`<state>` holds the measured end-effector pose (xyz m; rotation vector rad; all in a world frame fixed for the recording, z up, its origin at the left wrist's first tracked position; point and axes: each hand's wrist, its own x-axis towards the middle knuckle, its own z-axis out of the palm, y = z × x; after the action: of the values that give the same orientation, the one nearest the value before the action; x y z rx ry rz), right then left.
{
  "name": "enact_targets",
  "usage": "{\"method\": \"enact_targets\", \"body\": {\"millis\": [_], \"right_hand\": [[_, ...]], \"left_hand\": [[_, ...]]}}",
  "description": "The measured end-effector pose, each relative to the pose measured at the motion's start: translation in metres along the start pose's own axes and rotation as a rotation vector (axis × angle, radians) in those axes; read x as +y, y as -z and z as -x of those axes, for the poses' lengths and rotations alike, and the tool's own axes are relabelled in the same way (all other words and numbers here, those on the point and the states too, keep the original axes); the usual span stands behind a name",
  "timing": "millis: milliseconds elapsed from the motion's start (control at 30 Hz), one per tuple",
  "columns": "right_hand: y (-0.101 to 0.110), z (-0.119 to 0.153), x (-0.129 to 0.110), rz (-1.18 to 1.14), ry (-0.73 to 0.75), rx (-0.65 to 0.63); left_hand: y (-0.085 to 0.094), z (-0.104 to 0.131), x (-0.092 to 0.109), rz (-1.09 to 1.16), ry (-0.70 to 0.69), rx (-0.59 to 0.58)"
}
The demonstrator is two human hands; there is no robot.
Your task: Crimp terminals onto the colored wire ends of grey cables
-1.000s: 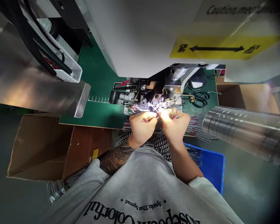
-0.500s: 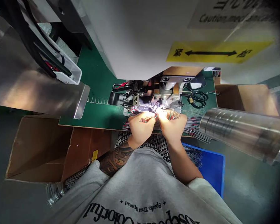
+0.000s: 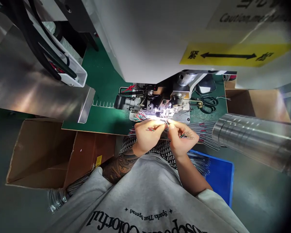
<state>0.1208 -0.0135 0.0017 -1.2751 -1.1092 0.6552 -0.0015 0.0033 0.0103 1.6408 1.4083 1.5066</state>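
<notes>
My left hand (image 3: 147,134) is closed in a pinch on thin coloured wires (image 3: 150,129), whose red, green and white ends poke out by the fingers. Close beside it, my right hand (image 3: 183,139) grips a bunch of wires (image 3: 188,134) with coppery tips, its thumb and forefinger pinched near the left fingertips. Both hands are just in front of the brightly lit tooling of a crimping machine (image 3: 177,98). More coloured wire ends (image 3: 140,116) lie left of the tooling. Grey cables (image 3: 206,131) extend rightward from beneath my right hand.
A terminal strip (image 3: 103,104) runs into the machine from a metal guard (image 3: 84,105) on the left. To the right are a metal cylinder (image 3: 247,139) and a coiled black cable (image 3: 210,105). Cardboard boxes (image 3: 43,152) and a blue bin (image 3: 221,181) stand below the green table (image 3: 104,121).
My right hand has shifted right and slightly toward me, its fingers less bunched. The machine's tooling above the hands has changed position. The whole view has shifted a little.
</notes>
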Motion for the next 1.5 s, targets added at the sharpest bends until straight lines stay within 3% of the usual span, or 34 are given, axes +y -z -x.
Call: {"method": "enact_targets", "body": {"millis": [100,367,833,1267,1500], "right_hand": [[0.0,0.0,-0.003,-0.045,0.115,0.038],[0.0,-0.011,-0.019,0.098,0.061,-0.075],[0.001,-0.026,-0.022,0.066,-0.083,-0.149],[-0.002,-0.027,-0.018,0.043,-0.075,-0.149],[-0.004,-0.023,-0.017,0.082,0.024,-0.142]], "left_hand": [[0.001,-0.001,0.002,0.002,-0.049,-0.002],[0.0,-0.005,0.004,0.035,-0.137,0.005],[-0.005,-0.008,0.003,-0.05,-0.072,0.044],[-0.005,-0.011,0.006,-0.085,-0.067,0.038],[-0.003,-0.005,-0.002,-0.055,-0.071,0.021]]}}
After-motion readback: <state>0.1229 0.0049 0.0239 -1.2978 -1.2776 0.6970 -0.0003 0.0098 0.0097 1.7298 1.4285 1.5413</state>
